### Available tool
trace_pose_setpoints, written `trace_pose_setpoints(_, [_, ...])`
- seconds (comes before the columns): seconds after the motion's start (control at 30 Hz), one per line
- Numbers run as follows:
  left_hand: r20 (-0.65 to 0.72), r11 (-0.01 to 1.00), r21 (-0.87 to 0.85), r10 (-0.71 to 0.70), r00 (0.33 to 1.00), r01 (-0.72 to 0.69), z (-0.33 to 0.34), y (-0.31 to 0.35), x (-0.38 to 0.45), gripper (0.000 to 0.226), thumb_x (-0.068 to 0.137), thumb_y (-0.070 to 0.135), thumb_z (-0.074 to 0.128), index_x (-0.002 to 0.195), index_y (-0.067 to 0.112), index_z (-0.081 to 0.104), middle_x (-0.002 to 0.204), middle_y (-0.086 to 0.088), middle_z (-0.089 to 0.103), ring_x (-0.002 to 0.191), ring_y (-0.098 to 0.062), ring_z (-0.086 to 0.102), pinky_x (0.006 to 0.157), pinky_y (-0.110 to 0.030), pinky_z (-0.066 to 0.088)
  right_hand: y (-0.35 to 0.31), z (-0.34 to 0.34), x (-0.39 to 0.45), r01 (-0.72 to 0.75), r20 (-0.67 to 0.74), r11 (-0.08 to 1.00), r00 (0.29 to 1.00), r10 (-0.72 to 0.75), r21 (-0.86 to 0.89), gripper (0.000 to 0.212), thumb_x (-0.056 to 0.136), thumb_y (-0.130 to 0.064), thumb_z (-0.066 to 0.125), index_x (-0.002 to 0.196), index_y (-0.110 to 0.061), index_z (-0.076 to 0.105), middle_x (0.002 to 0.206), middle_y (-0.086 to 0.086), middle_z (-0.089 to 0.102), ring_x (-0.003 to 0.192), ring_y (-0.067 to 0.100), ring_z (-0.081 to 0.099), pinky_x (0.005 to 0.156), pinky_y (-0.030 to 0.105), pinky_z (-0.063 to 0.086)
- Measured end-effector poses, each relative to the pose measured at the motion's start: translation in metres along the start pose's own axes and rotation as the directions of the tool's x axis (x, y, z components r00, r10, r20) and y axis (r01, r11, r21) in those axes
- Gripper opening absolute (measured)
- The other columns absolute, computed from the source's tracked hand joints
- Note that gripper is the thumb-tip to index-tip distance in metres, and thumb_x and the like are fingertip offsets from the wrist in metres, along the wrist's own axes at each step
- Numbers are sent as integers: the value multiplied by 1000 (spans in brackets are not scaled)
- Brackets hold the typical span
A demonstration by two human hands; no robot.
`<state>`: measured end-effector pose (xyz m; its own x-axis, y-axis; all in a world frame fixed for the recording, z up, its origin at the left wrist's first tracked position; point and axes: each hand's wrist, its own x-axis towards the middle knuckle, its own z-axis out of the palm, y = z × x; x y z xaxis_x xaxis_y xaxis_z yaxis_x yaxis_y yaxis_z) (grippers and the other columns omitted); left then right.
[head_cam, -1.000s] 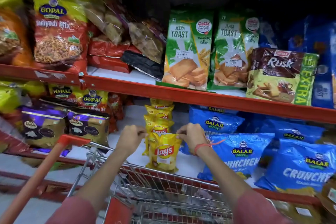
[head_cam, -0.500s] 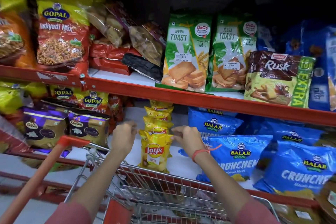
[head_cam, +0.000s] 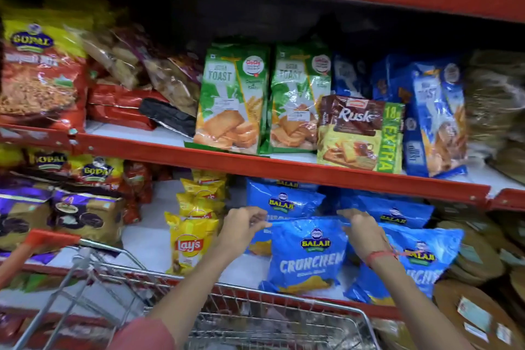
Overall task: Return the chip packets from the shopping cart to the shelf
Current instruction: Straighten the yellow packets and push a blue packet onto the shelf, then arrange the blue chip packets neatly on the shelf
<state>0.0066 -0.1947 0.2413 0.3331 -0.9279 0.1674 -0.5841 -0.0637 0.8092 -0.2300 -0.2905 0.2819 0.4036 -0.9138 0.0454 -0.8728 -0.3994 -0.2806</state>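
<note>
Head view looks over the wire shopping cart (head_cam: 264, 327) at a red-edged shelf (head_cam: 284, 170) stocked with snack bags. Both hands reach across the cart to a blue Balaji Crunchem packet (head_cam: 308, 256) that stands upright on the lower shelf board, near its front edge. The left hand (head_cam: 244, 226) has its fingers pinched together on the packet's top left corner; the right hand (head_cam: 360, 229), with a red thread at the wrist, is closed on the top right corner, so the bag is gripped along its upper seam from both sides. Just to the left of this packet stands a row of yellow Lay's packets (head_cam: 190, 241), one behind another, the front one upright and apart from the left hand. More blue Balaji bags (head_cam: 284, 199) lie behind and to the right of the held one, and another Crunchem bag (head_cam: 420, 261) sits partly hidden behind the right forearm. On the shelf board above stand two green Jeera Toast packs (head_cam: 233, 99), a brown Rusk pack (head_cam: 360, 133) and blue toast packs (head_cam: 437, 119). At the far left are Gopal bags (head_cam: 37, 71) and purple-and-gold packets (head_cam: 85, 213), blurred. The cart's red handle (head_cam: 37, 244) shows at the lower left.
</note>
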Motion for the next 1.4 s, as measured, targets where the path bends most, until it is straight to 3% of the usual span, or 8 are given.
trace_pose_setpoints(0.27, [-28, 978, 204, -39, 999, 44, 18, 15, 14, 11, 79, 19, 68, 85, 11, 73, 81, -13, 76, 73, -20, 66, 65, -25, 43, 14, -9, 16, -78, -16, 994, 997, 79, 73, 22, 82, 5, 58, 100, -3, 67, 111, 24, 64, 103, 34, 59, 75, 17, 48])
trace_pose_setpoints(0.4, [-60, 967, 255, -12, 998, 27, -8, 6, 14, 12, 80, 18, 66, 84, 9, 72, 86, -11, 76, 83, -25, 67, 68, -28, 42, -5, -6, 9, -35, -69, 999, 997, 37, 37, 21, 87, -11, 52, 99, -17, 68, 107, 11, 68, 101, 30, 61, 83, 34, 50])
trace_pose_setpoints(0.73, [-45, 946, 318, -45, 998, 57, -34, -6, 16, 12, 83, 16, 63, 88, 9, 72, 90, -11, 75, 86, -23, 65, 66, -27, 40, -30, 10, 6, -51, -7, 982, 999, 53, 180, 22, 88, -11, 49, 98, -14, 69, 109, 14, 67, 104, 32, 58, 87, 37, 48])
trace_pose_setpoints(0.83, [-83, 948, 312, -34, 996, 58, -30, -3, 15, 11, 82, 16, 64, 88, 10, 72, 90, -11, 75, 84, -22, 64, 66, -24, 36, -28, 9, 8, -27, 7, 990, 1000, 26, 137, 22, 89, -10, 50, 101, -13, 68, 112, 14, 66, 105, 30, 58, 82, 25, 48])
trace_pose_setpoints(0.9, [-85, 948, 312, -33, 996, 58, -29, -4, 15, 12, 82, 16, 64, 88, 10, 72, 89, -11, 75, 84, -24, 64, 67, -25, 38, -27, 7, 12, -10, 112, 985, 994, -10, 171, 21, 89, 0, 52, 104, -1, 66, 116, 20, 63, 107, 32, 58, 61, -4, 36])
trace_pose_setpoints(1.0, [-83, 940, 336, -32, 996, 59, -28, -7, 14, 13, 82, 18, 65, 90, 10, 72, 91, -12, 76, 87, -27, 65, 71, -30, 44, -27, 5, 17, 1, 216, 975, 975, -50, 223, 29, 78, 19, 56, 106, 15, 58, 123, 29, 56, 110, 38, 55, 45, -5, 31])
trace_pose_setpoints(1.13, [-117, 919, 393, 58, 991, -7, -22, 6, 9, 30, 81, 21, 66, 109, 12, 64, 114, -7, 68, 102, -27, 62, 85, -37, 50, -17, 2, 10, 99, 68, 977, 991, -114, 189, 24, 92, -2, 48, 112, -1, 62, 123, 15, 60, 111, 26, 56, 57, -7, 33])
trace_pose_setpoints(1.4, [16, 962, 181, 207, 978, -206, 58, 76, 1, 25, 81, 26, 65, 103, 14, 68, 105, -6, 71, 98, -22, 64, 86, -26, 43, 70, -31, -13, 65, -142, 996, 988, -55, 62, 22, 89, -2, 50, 105, -4, 65, 111, 17, 65, 103, 31, 60, 83, 32, 42])
